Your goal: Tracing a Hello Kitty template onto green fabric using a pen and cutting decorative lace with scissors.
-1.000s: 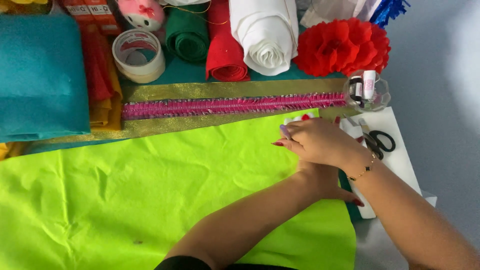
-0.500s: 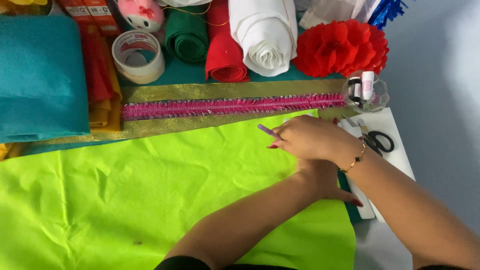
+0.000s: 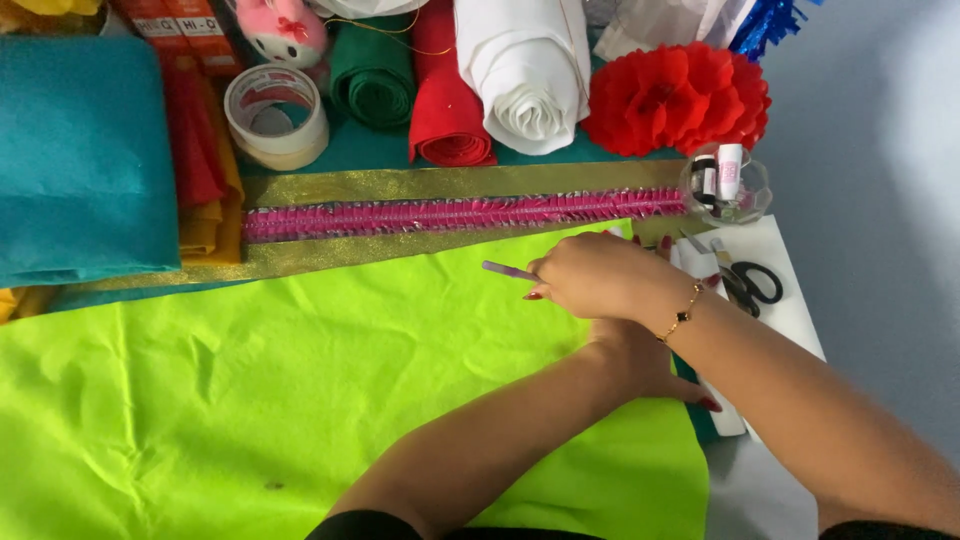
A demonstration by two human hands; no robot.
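My right hand (image 3: 600, 278) is closed around a thin purple pen or pencil (image 3: 508, 270), whose tip points left over the neon-green sheet (image 3: 250, 390). A bracelet sits on that wrist. Beneath the right forearm, my left hand (image 3: 640, 365) lies flat on the right end of the green sheet, fingers spread toward its edge. The two arms cross each other.
A gold strip with a pink ruffled trim (image 3: 450, 213) runs along the sheet's far edge. Behind it are a teal fabric (image 3: 80, 160), a tape roll (image 3: 275, 115), green, red and white rolls, and a red paper flower (image 3: 675, 100). Scissors (image 3: 745, 280) lie at right.
My right hand has slid left along the sheet's top edge, and the purple pen now sticks out from it. The left hand has stayed pressed on the sheet.
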